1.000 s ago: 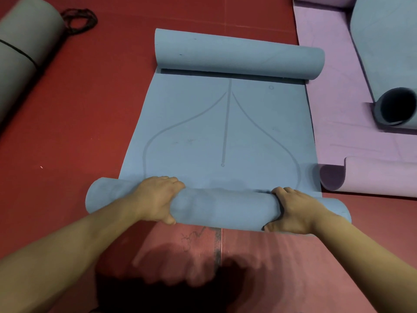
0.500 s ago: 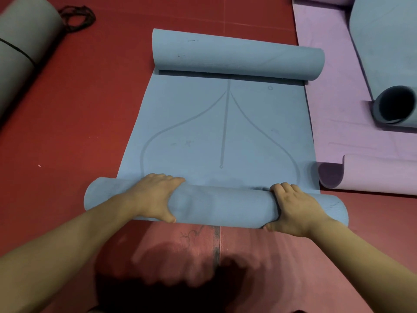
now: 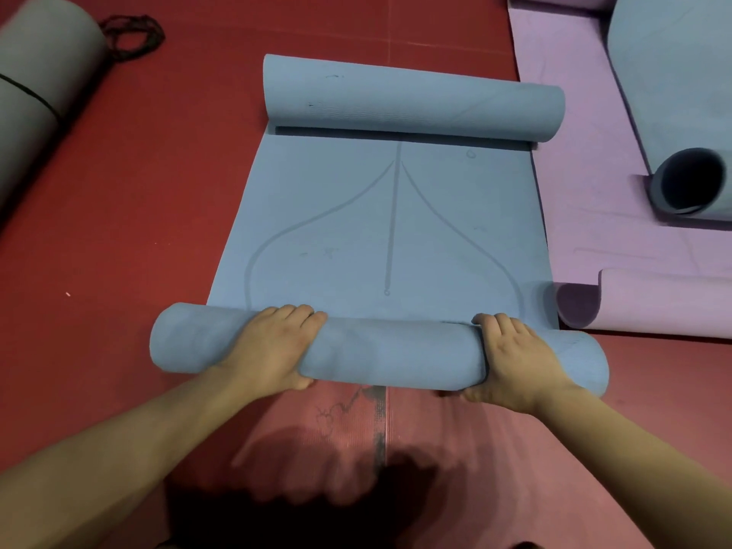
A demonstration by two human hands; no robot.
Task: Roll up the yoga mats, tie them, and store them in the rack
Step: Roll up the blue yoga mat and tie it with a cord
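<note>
The roll [image 3: 396, 350] at the near end of the blue mat [image 3: 356, 231] has advanced a short way along the mat, away from the person. The gap between the roll's far edge and the small circle [image 3: 387, 293] that ends the printed centre line is narrower than it was 1.0 s ago. The flat stretch of mat is correspondingly shorter. The left hand [image 3: 273, 346] and the right hand [image 3: 515, 362] have travelled forward with the roll, with the same grip as before. Behind the roll, slightly more of the red mat [image 3: 356, 414] underneath is uncovered. The roll appears marginally thicker.
</note>
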